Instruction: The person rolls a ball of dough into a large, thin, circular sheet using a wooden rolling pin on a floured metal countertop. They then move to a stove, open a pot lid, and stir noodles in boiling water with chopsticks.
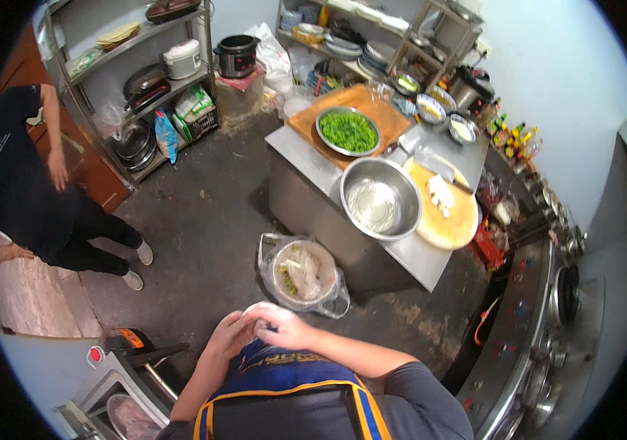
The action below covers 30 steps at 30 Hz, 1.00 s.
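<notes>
My left hand (230, 332) and my right hand (283, 328) meet in front of my blue apron (297, 371) with yellow trim. Their fingers overlap, and a pale patch shows at the fingertips; whether something is held there I cannot make out. Just beyond them on the floor stands a bin (324, 258) lined with a clear plastic bag, with scraps and crumpled plastic inside. On the steel table (313, 165) ahead, a metal bowl (353, 190) sits near the edge. Beside it a round cutting board (459, 228) carries white chopped pieces (440, 193) and a cleaver (434, 165).
A plate of green vegetables (348, 132) rests on a wooden board (313, 113). A person (27, 165) stands at the left near a brown door. Steel shelves (126, 47) hold pots and a rice cooker (182, 59). A stove counter (511, 330) runs along the right.
</notes>
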Motion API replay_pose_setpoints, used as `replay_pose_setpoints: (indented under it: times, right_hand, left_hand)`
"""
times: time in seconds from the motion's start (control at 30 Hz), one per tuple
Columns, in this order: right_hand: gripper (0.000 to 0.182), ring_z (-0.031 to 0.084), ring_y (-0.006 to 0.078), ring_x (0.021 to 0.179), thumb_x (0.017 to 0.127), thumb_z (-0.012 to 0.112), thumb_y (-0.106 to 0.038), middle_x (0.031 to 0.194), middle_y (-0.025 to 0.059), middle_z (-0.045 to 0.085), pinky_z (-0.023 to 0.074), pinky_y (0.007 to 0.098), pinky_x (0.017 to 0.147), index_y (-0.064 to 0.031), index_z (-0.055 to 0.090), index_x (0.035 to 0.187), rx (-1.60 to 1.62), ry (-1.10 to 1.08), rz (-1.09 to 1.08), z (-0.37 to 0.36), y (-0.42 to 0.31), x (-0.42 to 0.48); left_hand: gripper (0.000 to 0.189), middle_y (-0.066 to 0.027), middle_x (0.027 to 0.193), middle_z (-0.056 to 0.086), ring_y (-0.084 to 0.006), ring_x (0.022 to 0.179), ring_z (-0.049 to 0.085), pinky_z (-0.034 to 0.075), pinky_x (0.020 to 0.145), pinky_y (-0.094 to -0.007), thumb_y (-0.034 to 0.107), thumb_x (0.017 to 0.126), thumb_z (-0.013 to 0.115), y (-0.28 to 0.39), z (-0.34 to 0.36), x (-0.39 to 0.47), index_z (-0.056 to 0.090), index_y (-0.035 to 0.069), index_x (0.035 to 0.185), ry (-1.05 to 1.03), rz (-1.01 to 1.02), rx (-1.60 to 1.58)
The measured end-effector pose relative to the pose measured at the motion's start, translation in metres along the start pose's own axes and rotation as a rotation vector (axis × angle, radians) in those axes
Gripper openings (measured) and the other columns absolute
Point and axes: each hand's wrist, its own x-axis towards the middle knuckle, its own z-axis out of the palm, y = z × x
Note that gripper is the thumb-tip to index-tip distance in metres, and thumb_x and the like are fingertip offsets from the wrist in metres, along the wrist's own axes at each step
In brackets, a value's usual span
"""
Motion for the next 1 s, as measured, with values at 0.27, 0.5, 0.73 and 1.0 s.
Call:
replay_pose_setpoints:
  times: [0.27,0.5,0.73,1.0]
  right_hand:
    - [0.031,0.054,0.0214,0.097,0.080,0.057,-0.002,0.111,0.0120,0.053,0.0456,0.0316,0.084,-0.0021,0.055,0.110,-0.040,0.263,0.169,-0.003,-0.003,-0.062]
    - [0.038,0.054,0.0280,0.102,0.076,0.060,-0.005,0.112,0.0146,0.053,0.0457,0.0344,0.086,-0.0016,0.054,0.114,-0.184,0.370,0.161,-0.023,-0.016,-0.109]
    - [0.042,0.053,0.0322,0.103,0.075,0.059,-0.005,0.112,0.0165,0.054,0.0439,0.0386,0.089,-0.0039,0.052,0.116,-0.287,0.567,0.094,-0.094,-0.029,-0.221]
    - [0.036,0.053,0.0354,0.107,0.076,0.059,-0.008,0.112,0.0184,0.054,0.0429,0.0399,0.092,-0.0046,0.052,0.111,-0.444,0.909,0.279,-0.183,-0.053,-0.406]
  left_hand:
    - [0.015,-0.0049,0.091,0.062,-0.0147,0.082,0.059,0.049,0.074,-0.0280,0.013,0.087,0.063,-0.037,-0.024,0.046,0.059,0.004,0.098,-0.138,-0.358,0.100]
    - [0.019,-0.0044,0.093,0.061,-0.0135,0.081,0.059,0.050,0.072,-0.0259,0.016,0.087,0.063,-0.052,0.033,0.057,0.058,0.003,0.100,-0.125,-0.515,0.243]
    - [0.020,-0.0070,0.091,0.062,-0.0092,0.071,0.061,0.051,0.057,-0.0173,0.015,0.089,0.059,-0.143,0.130,0.105,0.056,0.000,0.102,-0.213,-0.595,0.390]
    - [0.017,-0.0035,0.086,0.062,-0.0092,0.074,0.060,0.051,0.065,-0.0207,0.016,0.086,0.065,-0.323,0.264,0.179,0.058,0.004,0.096,-0.446,-0.759,0.515]
